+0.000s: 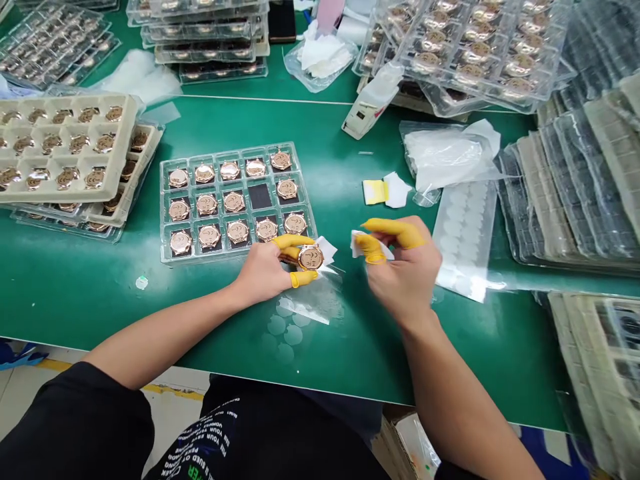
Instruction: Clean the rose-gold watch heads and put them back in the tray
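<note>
My left hand, with yellow finger cots, grips a round rose-gold watch case by its rim, its marked back facing up. White paper shows just behind the case. To the right, my right hand, also in yellow cots, pinches a small white cloth or paper, apart from the case. Behind my left hand lies a clear tray of similar watch cases in rows; one compartment in its middle row holds no case. Clear film and round transparent stickers lie below the held case.
Stacked trays of cases stand at the left, back and back right. More trays lean at the right. A white bottle, a yellow pad and a sticker sheet lie on the green table.
</note>
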`<state>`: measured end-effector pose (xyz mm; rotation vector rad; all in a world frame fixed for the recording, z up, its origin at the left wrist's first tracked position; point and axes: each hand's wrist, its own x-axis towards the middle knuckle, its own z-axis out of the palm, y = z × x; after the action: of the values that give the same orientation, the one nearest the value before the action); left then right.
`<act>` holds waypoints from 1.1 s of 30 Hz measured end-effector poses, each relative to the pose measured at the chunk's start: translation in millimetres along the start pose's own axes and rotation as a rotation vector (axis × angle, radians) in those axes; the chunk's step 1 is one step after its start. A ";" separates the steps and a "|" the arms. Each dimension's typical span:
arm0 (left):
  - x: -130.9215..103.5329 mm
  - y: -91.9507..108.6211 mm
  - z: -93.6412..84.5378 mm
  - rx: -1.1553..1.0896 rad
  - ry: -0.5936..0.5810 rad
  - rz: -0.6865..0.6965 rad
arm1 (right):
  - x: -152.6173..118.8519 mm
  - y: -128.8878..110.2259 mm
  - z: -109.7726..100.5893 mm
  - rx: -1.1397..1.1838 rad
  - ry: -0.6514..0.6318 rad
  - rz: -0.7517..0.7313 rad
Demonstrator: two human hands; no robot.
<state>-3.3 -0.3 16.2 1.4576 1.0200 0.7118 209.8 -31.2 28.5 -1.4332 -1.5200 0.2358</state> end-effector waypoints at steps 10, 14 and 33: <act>0.6 -1.1 -0.9 0.014 0.000 0.016 | -0.8 -4.7 -10.0 0.401 -0.106 0.205; 0.5 -0.3 -0.6 0.018 -0.001 0.034 | -1.6 -0.2 -12.0 0.314 -0.031 0.238; -2.2 -14.8 0.0 0.183 0.143 0.751 | -3.4 -10.5 -26.2 0.093 -0.521 0.253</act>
<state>-7.1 -2.9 2.0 1.9949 0.6316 1.2940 221.7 -49.3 47.0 -1.5624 -1.7011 0.8790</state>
